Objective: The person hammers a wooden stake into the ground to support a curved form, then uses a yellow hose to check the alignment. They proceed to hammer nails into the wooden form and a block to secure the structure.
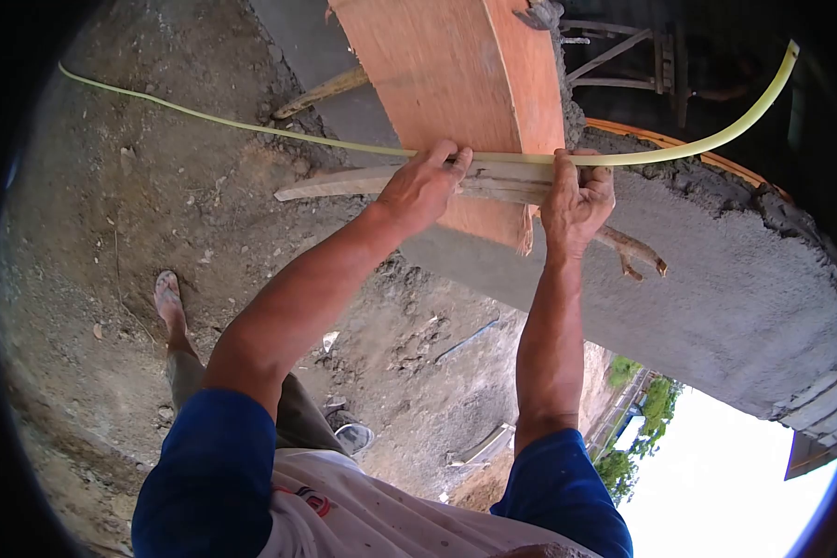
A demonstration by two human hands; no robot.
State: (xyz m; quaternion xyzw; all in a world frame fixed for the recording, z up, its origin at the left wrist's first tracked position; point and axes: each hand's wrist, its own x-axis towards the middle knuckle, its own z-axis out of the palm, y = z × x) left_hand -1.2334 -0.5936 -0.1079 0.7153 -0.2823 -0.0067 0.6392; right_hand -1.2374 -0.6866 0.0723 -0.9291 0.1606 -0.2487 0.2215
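A long pale yellow-green hose runs across the view, its right end curving upward. With fingers bent, my left hand pinches the hose by the left side of a plywood panel. Farther right, my right hand grips the same hose near the panel's right edge, thumb and fingers closed on it. Just below the hose, a wooden strip crosses the panel, passing behind both hands. A forked branch sticks out to the right, beyond my right wrist.
A grey cement-plastered wall stands at the right, with rough mortar along its edge. Bare soil covers the left side. A wooden stick leans by the panel. My sandalled foot is on the ground.
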